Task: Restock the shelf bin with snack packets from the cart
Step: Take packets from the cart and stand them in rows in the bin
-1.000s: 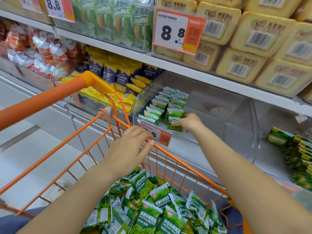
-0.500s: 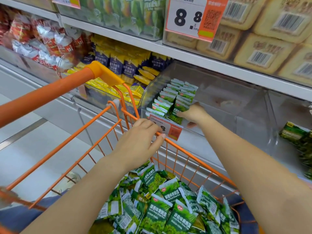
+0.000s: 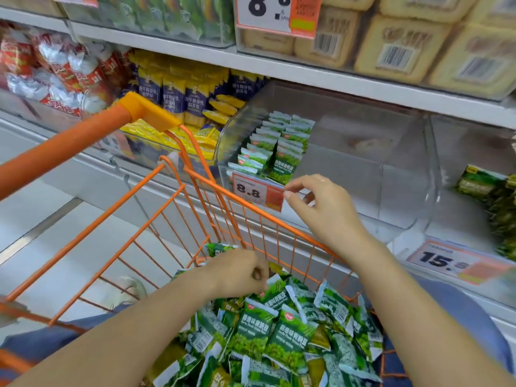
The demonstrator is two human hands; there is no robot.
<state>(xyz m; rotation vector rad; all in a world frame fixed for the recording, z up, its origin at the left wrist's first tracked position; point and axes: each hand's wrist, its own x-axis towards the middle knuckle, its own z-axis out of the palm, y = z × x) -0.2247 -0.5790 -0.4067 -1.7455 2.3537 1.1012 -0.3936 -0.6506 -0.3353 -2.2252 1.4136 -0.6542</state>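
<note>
Loosely heaped crinkly foil packets (green) fill wire cart.

This is a shop, probably a supermarket: shelves full of packed snacks, price tags on clear bins, and an orange wire cart.

Packets stand in the bin behind the cart holding more packets.

White metal shelves stocked with yellow boxes, blue-yellow packets and red-white bags; pale grey floor; even, diffuse light.
</note>
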